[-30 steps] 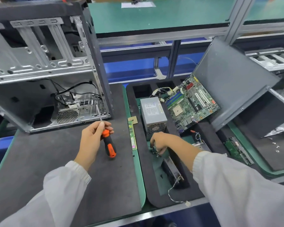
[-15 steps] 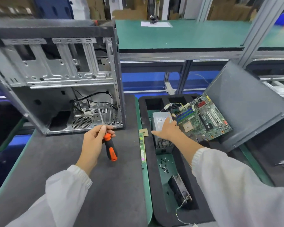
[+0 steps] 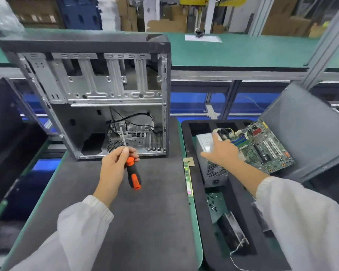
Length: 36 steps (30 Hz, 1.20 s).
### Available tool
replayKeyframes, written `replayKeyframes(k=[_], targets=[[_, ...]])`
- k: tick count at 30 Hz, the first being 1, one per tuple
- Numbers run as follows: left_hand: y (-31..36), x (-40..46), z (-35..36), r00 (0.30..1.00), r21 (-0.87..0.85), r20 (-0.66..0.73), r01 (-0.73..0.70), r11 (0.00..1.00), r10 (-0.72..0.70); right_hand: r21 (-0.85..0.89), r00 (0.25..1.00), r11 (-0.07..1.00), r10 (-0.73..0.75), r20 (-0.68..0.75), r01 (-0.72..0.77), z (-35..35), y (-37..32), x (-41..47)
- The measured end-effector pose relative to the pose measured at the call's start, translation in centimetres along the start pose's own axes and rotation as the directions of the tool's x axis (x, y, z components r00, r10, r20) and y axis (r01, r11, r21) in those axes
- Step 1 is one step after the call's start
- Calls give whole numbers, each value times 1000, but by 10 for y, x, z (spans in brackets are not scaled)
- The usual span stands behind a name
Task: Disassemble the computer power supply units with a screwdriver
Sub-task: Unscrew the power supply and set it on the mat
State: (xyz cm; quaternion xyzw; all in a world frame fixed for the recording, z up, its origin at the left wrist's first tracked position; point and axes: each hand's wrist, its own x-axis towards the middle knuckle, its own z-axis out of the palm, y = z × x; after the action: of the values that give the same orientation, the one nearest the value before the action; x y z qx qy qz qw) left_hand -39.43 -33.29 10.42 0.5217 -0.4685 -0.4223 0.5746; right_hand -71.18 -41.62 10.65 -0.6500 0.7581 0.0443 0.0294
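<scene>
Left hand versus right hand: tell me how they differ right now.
The left hand curls round the screwdriver; the right hand holds nothing, fingers spread. The left hand hovers over the dark mat before the case; the right hand lies over the power supply in the tray. Both wear white sleeves.

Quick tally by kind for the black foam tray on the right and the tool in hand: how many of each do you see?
Power supply unit, under the right hand: 1
Motherboard: 1
Memory stick on the tray's left edge: 1
Screwdriver, held by the left hand: 1
Loose screws: too small to count
Total countable: 4
</scene>
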Motion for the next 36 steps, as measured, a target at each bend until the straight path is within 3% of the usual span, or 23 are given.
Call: replayKeyframes(k=[5, 10, 15, 17, 19, 21, 23, 25, 27, 28, 31, 36], targets=[[20, 8, -23, 998, -57, 11, -56, 997, 57, 27, 990, 997, 69, -119, -66, -56, -1, -33], [33, 6, -45, 994, -56, 76, -76, 996, 80, 409, 965, 892, 248, -89, -191, -94, 2, -78], [43, 7, -70, 985, -41, 134, -101, 994, 106, 779, 937, 585, 348, 10, -225, -90, -8, -132], [44, 5, -79, 982, -45, 157, -99, 994, 105, 908, 926, 353, 366, 87, -225, -82, -20, -153], [44, 2, -88, 978, -47, 189, -85, 995, 92, 953, 907, 88, 345, 243, -289, -76, -37, -172], [44, -1, -98, 974, -49, 206, -83, 995, 91, 943, 892, 15, 331, 309, -332, -72, -54, -185], [44, -2, -108, 973, -58, 207, -91, 994, 101, 947, 908, 109, 334, 252, -302, -77, -70, -193], [45, -3, -117, 975, -61, 199, -92, 994, 103, 826, 945, 514, 322, 66, -232, -94, -92, -201], [45, -3, -125, 978, -61, 185, -89, 994, 99, 421, 970, 893, 221, -103, -159, -107, -128, -206], [46, -3, -129, 978, -57, 181, -94, 994, 103, 214, 977, 971, 143, -156, -108, -107, -151, -207], [47, -4, -139, 976, -67, 182, -107, 992, 118, -168, 986, 983, -102, -131, 80, -80, -226, -211], [50, -3, -165, 983, -69, 83, -160, 985, 165, -569, 966, 808, -244, -82, 155, -17, -301, -227]])
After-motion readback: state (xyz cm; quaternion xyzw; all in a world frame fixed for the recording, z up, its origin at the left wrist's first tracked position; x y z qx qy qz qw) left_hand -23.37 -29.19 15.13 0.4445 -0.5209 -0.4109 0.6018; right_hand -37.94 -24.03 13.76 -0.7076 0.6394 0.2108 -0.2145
